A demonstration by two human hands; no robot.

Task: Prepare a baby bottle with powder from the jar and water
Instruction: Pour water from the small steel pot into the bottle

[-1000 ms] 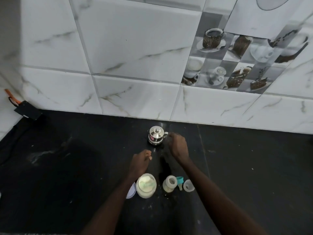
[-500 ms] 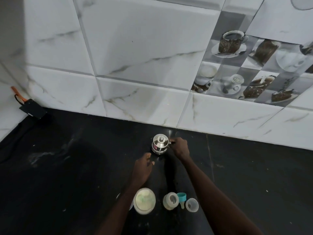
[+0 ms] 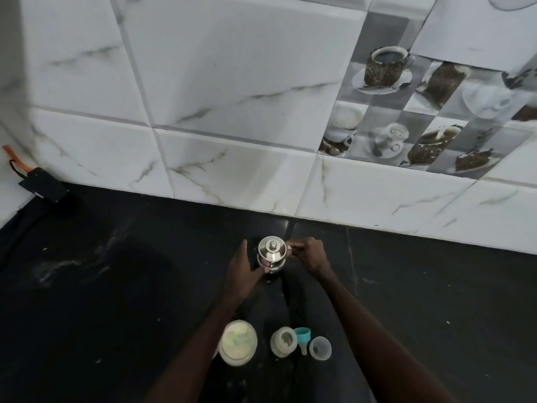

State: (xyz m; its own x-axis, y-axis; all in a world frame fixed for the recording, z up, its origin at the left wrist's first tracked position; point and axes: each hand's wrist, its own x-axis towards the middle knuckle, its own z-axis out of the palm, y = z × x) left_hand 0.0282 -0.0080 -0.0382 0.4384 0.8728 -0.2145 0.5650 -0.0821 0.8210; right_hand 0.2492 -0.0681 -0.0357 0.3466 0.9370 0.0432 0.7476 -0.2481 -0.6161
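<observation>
A small steel kettle [image 3: 271,253] with a lid stands on the black counter near the wall. My right hand [image 3: 312,255] grips its handle on the right side. My left hand [image 3: 242,271] rests against the kettle's left side, fingers spread along it. Nearer to me, an open jar of pale powder [image 3: 238,342] stands by my left forearm. To its right is the open baby bottle [image 3: 284,341], then a teal collar with its teat [image 3: 302,338] lying down, then a clear cap [image 3: 320,348].
A white marble-tile wall [image 3: 232,158] runs behind the counter, close to the kettle. A black object with an orange strap [image 3: 43,186] leans at the far left corner. A white lid edge [image 3: 215,349] shows under my left forearm.
My right hand has closed on the kettle handle. My left hand has moved forward from above the jar to the kettle's left side. The view has tilted.
</observation>
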